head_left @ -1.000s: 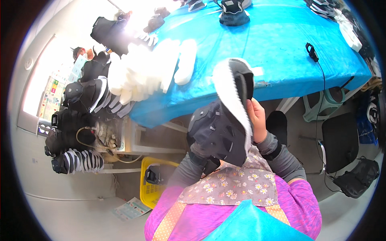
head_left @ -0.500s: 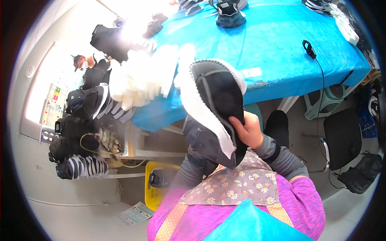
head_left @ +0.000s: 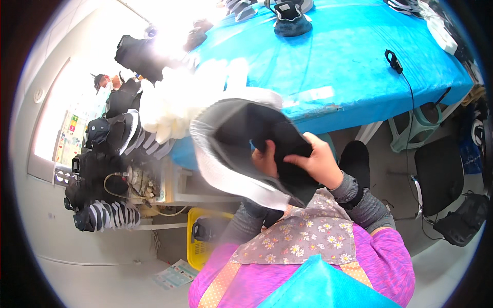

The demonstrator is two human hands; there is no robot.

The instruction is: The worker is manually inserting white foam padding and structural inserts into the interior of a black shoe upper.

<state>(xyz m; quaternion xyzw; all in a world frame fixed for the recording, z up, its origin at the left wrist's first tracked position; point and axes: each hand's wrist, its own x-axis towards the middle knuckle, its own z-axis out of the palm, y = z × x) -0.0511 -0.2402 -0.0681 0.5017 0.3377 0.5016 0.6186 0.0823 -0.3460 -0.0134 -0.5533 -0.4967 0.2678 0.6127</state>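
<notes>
In front of my chest, a shoe upper [head_left: 226, 164] is held up, black inside with a broad white edge band. Its opening faces the camera. My right hand [head_left: 323, 163] is closed on the black right side, the thumb laid over the inner face. Inside the opening shows part of my left hand [head_left: 264, 158], its thumb and fingers closed on the black lining; the rest of it and the wrist are hidden by the upper.
Ahead stands a table with a blue cover [head_left: 354, 61], bearing a dark shoe upper [head_left: 291, 20] and a cabled black clip-like device [head_left: 394, 62]. White padded pieces [head_left: 169, 102] and stacked black uppers [head_left: 102, 215] stand left. A yellow basket [head_left: 197, 251] is below; a black chair [head_left: 439, 177] stands right.
The upper has tilted and swung left and down, its opening turned more toward the camera. My left hand's fingers now show inside it. My right thumb has shifted on the black side.
</notes>
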